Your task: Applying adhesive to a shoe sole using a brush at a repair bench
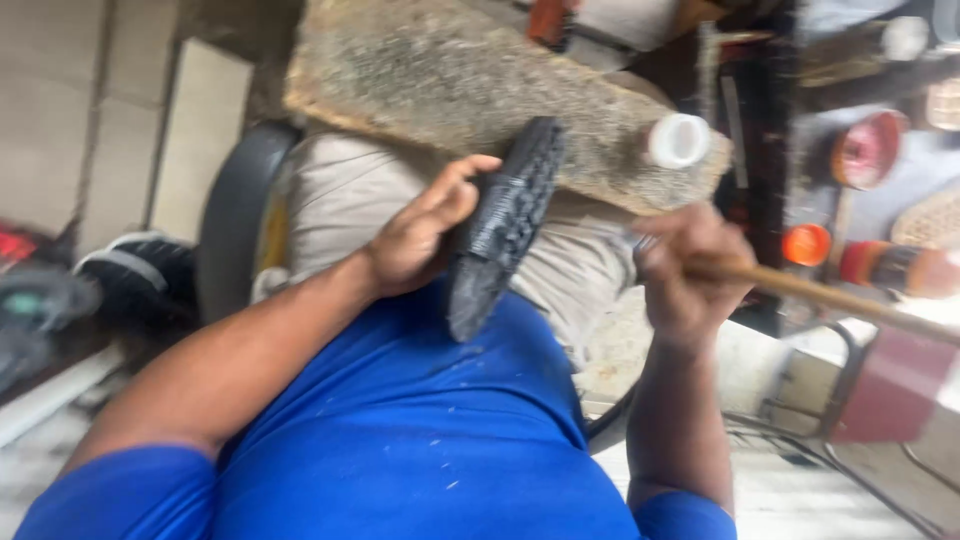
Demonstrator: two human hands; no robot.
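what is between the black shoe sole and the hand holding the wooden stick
In the head view, only the person's beige trouser lap lies between the black sole and the right hand.

The person wears a bright blue short-sleeved shirt (400,430) flecked with small pale specks across the near front, and light beige trousers (350,195) farther off. Both forearms are bare below the sleeves.

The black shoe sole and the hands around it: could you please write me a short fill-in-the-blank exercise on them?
1. The left hand holds a shoe sole whose colour is ____.
2. The right hand grips a wooden ____.
3. The person wears a shirt of ____ colour.
4. The white cap lies on a rough ____.

Missing words: black; stick; blue; board
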